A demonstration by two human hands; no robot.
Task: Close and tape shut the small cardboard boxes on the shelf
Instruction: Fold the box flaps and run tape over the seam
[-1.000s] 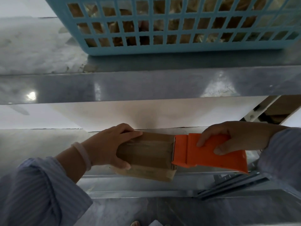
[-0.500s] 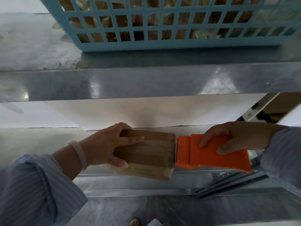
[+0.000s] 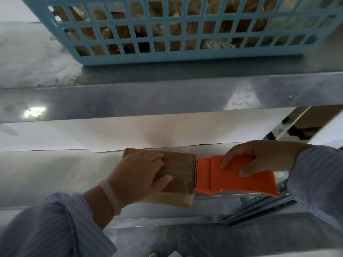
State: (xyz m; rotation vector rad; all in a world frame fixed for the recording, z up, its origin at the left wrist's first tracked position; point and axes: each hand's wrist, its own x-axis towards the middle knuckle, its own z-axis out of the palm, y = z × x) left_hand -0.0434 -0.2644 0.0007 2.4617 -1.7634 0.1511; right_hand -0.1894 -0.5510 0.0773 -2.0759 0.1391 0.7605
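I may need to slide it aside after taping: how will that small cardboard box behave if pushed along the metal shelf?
The small cardboard box probably slides easily: the metal shelf looks smooth and shiny. It seems light, since the left hand pins it against the orange tape dispenser. Low and flat, it should not tip.

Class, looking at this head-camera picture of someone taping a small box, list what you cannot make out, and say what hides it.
1. Head view: the left part of the cardboard box top, covered by the left hand.
2. The tape roll itself, hidden under the orange tape dispenser and the right hand.
3. The blue basket contents: brown shapes, blurred behind its lattice, its top cut off by the upper edge.
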